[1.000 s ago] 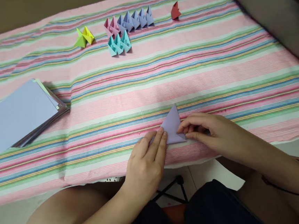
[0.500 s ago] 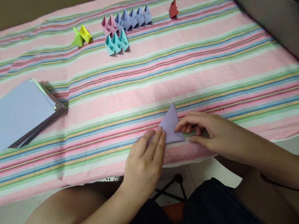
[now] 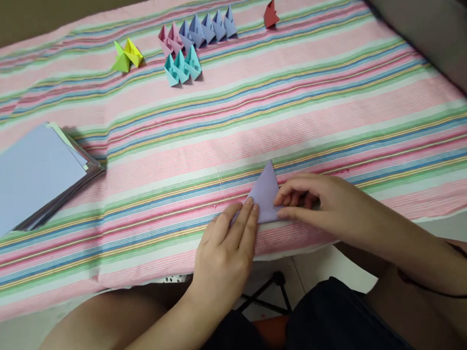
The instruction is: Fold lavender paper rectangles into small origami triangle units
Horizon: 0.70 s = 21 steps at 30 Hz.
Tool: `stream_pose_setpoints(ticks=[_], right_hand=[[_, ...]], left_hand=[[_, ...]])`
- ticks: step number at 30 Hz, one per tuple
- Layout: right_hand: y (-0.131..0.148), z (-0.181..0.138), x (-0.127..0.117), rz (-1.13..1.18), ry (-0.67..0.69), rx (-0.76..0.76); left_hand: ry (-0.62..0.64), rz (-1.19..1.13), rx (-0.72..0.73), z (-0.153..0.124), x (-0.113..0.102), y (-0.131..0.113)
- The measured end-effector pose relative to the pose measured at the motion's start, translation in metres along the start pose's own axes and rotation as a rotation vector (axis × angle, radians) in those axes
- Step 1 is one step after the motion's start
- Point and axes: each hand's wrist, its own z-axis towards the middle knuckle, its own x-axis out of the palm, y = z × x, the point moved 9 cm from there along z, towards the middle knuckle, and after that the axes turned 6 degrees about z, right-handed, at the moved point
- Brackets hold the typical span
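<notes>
The triangle lies flat near the cloth's near edge. The left hand, fingers straight and gripping nothing, presses its left corner, while the right hand pinches its right corner. On soft cloth the paper may slip, skewing the crease.

A lavender paper triangle is laid flat on a striped cloth near its near edge. Its left side is pressed down by the fingertips of the left hand; its right corner is pinched by the right hand. A stack of paper sheets, lavender on top, is seen at the far left. Folded paper pieces are lined up at the far side: yellow-green, pink, lavender, teal and one red.
</notes>
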Motion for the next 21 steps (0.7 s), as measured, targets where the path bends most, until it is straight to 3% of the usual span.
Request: stream_pose_setpoints(ticks=[4, 21], right_hand=[[0.0042, 0.0013, 0.0002, -0.103, -0.085, -0.033], [0.0033, 0.0007, 0.0028, -0.150, -0.099, -0.055]], left_hand=[[0.007, 0.000, -0.002, -0.0006, 0.0020, -0.0010], [-0.018, 0.029, -0.025, 0.0009, -0.0014, -0.0014]])
